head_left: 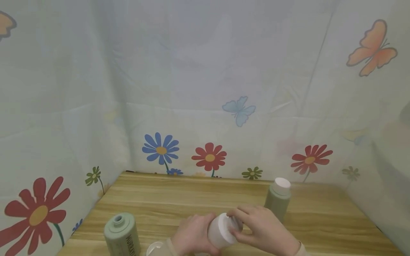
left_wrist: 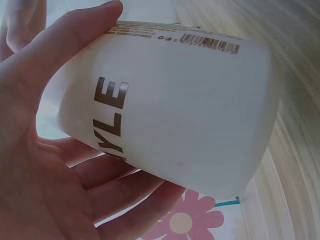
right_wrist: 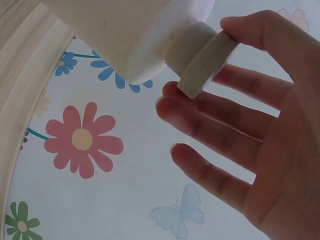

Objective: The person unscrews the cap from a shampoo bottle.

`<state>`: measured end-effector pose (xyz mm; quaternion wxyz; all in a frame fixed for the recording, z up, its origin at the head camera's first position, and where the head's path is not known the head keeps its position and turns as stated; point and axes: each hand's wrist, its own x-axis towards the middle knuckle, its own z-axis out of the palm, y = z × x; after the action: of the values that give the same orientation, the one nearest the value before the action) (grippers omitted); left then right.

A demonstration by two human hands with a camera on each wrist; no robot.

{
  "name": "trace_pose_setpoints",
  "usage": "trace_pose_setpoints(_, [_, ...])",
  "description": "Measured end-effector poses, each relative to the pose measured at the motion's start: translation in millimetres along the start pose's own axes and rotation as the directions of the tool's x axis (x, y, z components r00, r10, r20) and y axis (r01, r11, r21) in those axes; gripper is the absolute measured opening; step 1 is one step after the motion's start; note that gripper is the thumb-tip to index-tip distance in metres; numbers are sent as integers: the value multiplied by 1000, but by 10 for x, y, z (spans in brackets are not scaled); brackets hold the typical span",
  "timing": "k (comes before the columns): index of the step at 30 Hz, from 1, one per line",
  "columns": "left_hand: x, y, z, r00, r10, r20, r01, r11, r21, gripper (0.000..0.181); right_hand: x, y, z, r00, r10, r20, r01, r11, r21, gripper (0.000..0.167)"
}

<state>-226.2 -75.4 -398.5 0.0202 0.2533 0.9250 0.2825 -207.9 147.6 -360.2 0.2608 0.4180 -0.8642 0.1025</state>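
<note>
A white bottle with dark lettering and a barcode on its side is held tilted above the table. My left hand wraps round its body, thumb on one side and fingers on the other. At the bottle's neck, a greyish cap is pinched between the thumb and fingertips of my right hand. In the right wrist view, the little finger stays off the cap. Whether the cap's thread is engaged cannot be told.
A green bottle with an uncapped neck stands at the front left. Behind my right hand stands another green bottle with a white cap. A white round piece, partly cut off, lies by my left wrist. Flowered cloth surrounds the wooden table.
</note>
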Motion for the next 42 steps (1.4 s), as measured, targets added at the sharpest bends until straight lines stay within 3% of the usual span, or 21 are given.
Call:
trace_pose_setpoints(6, [-4, -4, -6, 1000, -6, -6, 6, 1000, -2, 59, 3, 12, 24, 986, -141, -92, 135, 988, -71, 45])
trace_pose_setpoints(10, [-5, -5, -27, 1000, -28, 10, 28, 999, -19, 58, 15, 2, 24, 978, -184, -98, 178, 981, -75, 47])
trace_pose_setpoints(14, [-11, -20, -41, 998, -47, 28, 48, 998, -32, 58, 16, -19, 19, 989, -144, -34, 142, 989, -48, 50])
trace_pose_setpoints(20, [-16, -24, -29, 999, -35, 12, 36, 999, -15, 62, 17, -38, 28, 1000, 9, -10, -9, 1000, 10, 54])
trace_pose_setpoints(27, [-7, -8, -23, 1000, -6, 2, 6, 1000, -12, 58, 12, -13, 20, 998, 49, 45, -51, 997, 49, 38])
trace_pose_setpoints(30, [-5, -12, -22, 1000, -3, 1, 3, 1000, -3, 58, 10, 0, 27, 998, 35, 47, -39, 996, 83, 35])
trace_pose_setpoints(34, [-4, -21, -18, 1000, -6, 5, 6, 1000, -8, 59, 0, 16, 40, 1000, -31, -5, 31, 996, 86, 34])
trace_pose_setpoints(42, [-20, -10, -25, 1000, -8, -4, 8, 1000, 1, 59, -6, 18, -7, 990, -135, -26, 137, 988, 71, 44])
